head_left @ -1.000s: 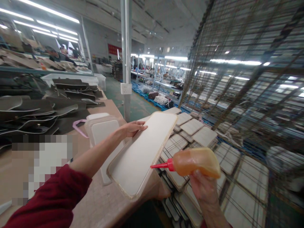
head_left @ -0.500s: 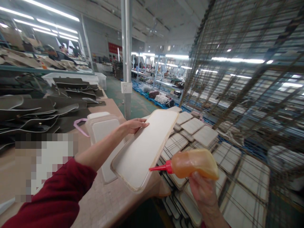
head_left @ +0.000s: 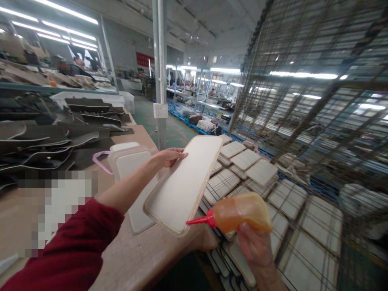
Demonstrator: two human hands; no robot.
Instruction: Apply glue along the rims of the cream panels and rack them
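— How is each grip set?
— The left hand [head_left: 168,157] is closed on the far left edge of a white panel [head_left: 184,184], with the fingers laid flat on its face. The right hand [head_left: 254,246] is clenched around an orange squeeze bottle [head_left: 242,212], which is held on its side.
— Where is the panel kept?
— It is held tilted above the corner of the worktop [head_left: 136,258], with its far end raised. The bottle's red nozzle [head_left: 198,221] is pointed at the panel's near right rim, just beside it; whether it touches cannot be told.
— What is carried by the worktop?
— A pale brown, scuffed surface is seen. A stack of white panels [head_left: 130,161] is set behind the held one, a pink loop [head_left: 98,159] is seen beside it, and dark curved pieces [head_left: 60,137] are piled farther left.
— And the room?
— A wire rack [head_left: 303,101] is stood to the right, and pale panels [head_left: 260,171] are laid out on its lower shelf. A grey pillar [head_left: 159,60] with a white socket [head_left: 160,110] is placed beyond the worktop. A green floor [head_left: 176,131] is seen behind it, and the hall is lit by tube lights [head_left: 69,16].
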